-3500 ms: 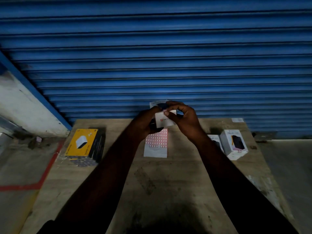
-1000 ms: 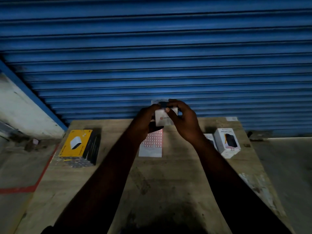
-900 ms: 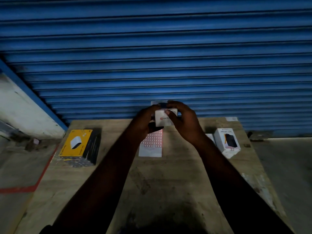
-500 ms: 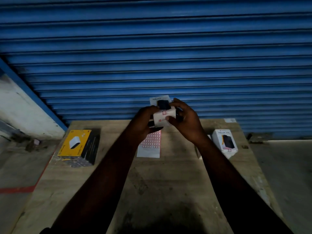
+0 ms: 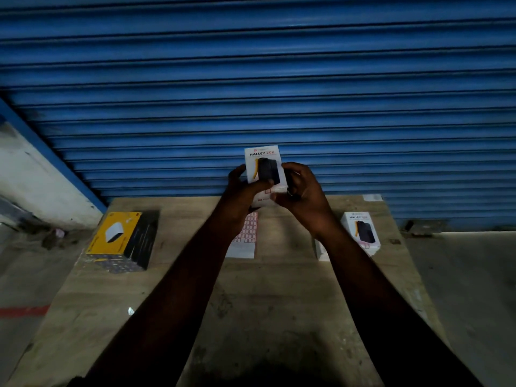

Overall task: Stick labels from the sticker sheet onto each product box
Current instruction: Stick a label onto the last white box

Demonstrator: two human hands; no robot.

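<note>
Head view: two bare forearms reach forward over a wooden table (image 5: 265, 303); the hands meet above its far edge, in front of a blue roller shutter (image 5: 251, 79).
Held box: a white product box (image 5: 262, 163) printed "HALLEY 20K" stands upright, front toward the camera, lifted clear of the table between both hands.
Left hand: the left hand (image 5: 243, 191) is curled round the box's left side, its thumb laid across the lower front.
Right hand: the right hand (image 5: 301, 196) wraps the box's right side with bent fingers, its thumb at the lower front edge.
Label: a small red-edged label (image 5: 268, 190) sits low on the box front, between the two thumbs.
Below the grip: the sticker sheet (image 5: 245, 236) lies flat on the table, its rows of red-edged labels partly hidden by the left wrist.
Right of the grip: lower down, a second white box (image 5: 361, 230) with the same print lies on the table just past the right forearm; the corner of a third white box (image 5: 321, 251) shows against that forearm.
Left of the grip: well apart and lower, a yellow-and-black stack of boxes (image 5: 120, 241) sits near the table's left edge.
</note>
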